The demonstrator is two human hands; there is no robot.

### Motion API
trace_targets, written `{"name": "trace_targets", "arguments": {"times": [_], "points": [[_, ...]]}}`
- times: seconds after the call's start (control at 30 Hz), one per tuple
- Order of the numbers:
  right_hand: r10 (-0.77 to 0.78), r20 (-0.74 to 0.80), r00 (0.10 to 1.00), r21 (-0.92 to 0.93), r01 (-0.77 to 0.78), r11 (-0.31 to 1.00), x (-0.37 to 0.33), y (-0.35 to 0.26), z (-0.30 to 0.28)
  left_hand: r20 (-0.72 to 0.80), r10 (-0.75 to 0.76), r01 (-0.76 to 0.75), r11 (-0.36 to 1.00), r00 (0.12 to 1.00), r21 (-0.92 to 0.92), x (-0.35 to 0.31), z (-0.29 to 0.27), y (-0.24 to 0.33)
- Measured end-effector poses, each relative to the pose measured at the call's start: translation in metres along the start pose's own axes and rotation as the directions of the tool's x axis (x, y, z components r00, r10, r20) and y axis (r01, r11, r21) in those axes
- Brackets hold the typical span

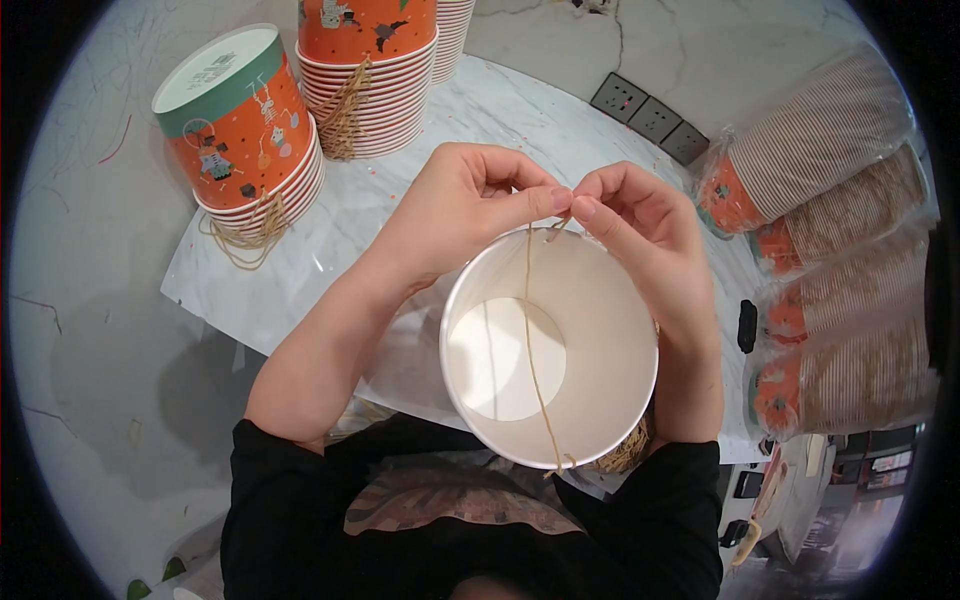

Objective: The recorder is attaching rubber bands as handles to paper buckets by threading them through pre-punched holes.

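A white paper bucket (610,330) stands with its mouth toward me near the table's front edge. A thin brown twine (530,340) crosses its opening, knotted at the near rim and running up to the far rim. There my left hand (470,205) and my right hand (640,215) meet, thumbs and forefingers pinched on the twine's end, just above the rim. A short piece of twine shows at the rim under my fingertips; the exact form of the knot there is hidden by the fingers.
Upside-down stacks of orange buckets with twine loops stand at the back left: a shorter stack (235,130) and a taller stack (365,90). Plastic-wrapped bucket stacks (830,140) lie along the right. Wall sockets (650,117) sit behind the table (320,220). A twine bundle (627,452) lies beside the bucket.
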State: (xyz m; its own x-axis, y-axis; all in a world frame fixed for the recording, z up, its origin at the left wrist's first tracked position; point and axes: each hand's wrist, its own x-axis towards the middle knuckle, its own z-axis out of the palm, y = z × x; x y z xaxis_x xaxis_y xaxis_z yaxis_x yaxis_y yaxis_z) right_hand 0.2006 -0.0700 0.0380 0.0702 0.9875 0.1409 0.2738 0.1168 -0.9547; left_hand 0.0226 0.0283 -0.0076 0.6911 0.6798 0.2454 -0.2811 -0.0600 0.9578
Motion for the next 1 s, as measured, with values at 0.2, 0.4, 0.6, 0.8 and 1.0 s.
{"name": "trace_targets", "arguments": {"times": [0.2, 0.4, 0.6, 0.8, 1.0], "points": [[-0.282, 0.008, 0.959, -0.342, 0.268, 0.901, 0.005, 0.006, 0.001, 0.011, -0.018, 0.019, 0.997, 1.000, -0.071, 0.001, 0.000, 0.001], [-0.236, -0.059, 0.970, -0.378, 0.197, 0.905, 0.004, 0.004, 0.003, 0.028, -0.039, 0.040, 0.999, 0.999, -0.031, 0.002, -0.004, 0.002], [-0.333, -0.044, 0.942, -0.408, 0.287, 0.867, 0.003, 0.005, 0.000, 0.001, -0.084, 0.084, 0.996, 0.996, -0.014, 0.003, -0.005, 0.006], [-0.287, -0.003, 0.958, -0.406, 0.261, 0.876, 0.006, 0.005, -0.007, 0.004, -0.071, 0.071, 0.995, 0.997, -0.072, 0.004, -0.010, 0.003], [-0.265, -0.012, 0.964, -0.368, 0.242, 0.898, 0.006, 0.003, -0.006, 0.009, -0.093, 0.094, 0.993, 0.996, -0.066, 0.003, -0.002, 0.008]]}}
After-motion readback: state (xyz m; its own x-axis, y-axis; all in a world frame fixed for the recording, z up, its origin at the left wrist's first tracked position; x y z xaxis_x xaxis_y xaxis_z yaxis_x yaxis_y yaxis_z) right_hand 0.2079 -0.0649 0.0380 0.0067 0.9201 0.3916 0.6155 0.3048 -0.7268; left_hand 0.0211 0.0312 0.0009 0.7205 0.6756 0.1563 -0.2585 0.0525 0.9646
